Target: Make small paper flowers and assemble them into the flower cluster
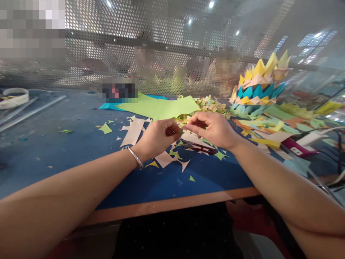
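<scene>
Over the paper scraps, my left hand (161, 138) and my right hand (214, 128) almost meet, each in a pinch. What lies between the fingertips is too small to make out; a bit of green shows by the left ones. Beneath them are pale pink paper scraps (133, 132) with curved cut-outs, green paper bits (220, 155) and a partly covered dark red tool (202, 149). Just behind sits a heap of small folded paper pieces (211, 105). A large light-green sheet (159, 107) lies left of that heap.
At the back right stands a tiered paper model (260, 86) with yellow, pink and blue points. Coloured paper strips (265, 138), a magenta-and-white device (300, 148) and cables lie to the right. A white tape roll (23, 99) is at far left. A perforated screen (167, 77) closes the back.
</scene>
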`<action>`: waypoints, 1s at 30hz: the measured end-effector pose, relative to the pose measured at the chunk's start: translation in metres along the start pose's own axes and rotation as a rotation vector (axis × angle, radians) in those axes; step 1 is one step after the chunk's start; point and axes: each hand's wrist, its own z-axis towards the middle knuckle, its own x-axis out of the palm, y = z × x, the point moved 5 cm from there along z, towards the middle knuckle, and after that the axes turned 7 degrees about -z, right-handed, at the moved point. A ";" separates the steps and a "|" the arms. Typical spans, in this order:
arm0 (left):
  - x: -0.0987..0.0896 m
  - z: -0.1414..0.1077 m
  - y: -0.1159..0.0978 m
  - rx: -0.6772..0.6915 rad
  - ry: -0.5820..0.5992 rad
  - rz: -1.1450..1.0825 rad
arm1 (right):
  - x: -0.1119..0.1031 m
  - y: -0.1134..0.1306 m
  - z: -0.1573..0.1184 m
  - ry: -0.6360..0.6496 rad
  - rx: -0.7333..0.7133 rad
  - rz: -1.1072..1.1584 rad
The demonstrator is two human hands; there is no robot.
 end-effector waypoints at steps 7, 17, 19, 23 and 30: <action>0.001 -0.002 -0.004 -0.188 0.030 -0.329 | -0.002 0.007 0.001 -0.029 -0.085 -0.137; 0.003 -0.004 0.001 -0.440 -0.059 -0.763 | -0.004 0.008 0.001 -0.029 -0.124 -0.181; 0.004 -0.004 0.004 -0.488 -0.083 -0.788 | -0.002 0.008 0.000 -0.018 -0.128 -0.179; 0.004 -0.003 0.009 -0.503 -0.118 -0.818 | 0.001 0.006 -0.001 0.006 -0.143 -0.189; 0.004 -0.003 0.015 -0.488 -0.096 -0.853 | 0.004 0.008 -0.002 0.019 -0.217 -0.212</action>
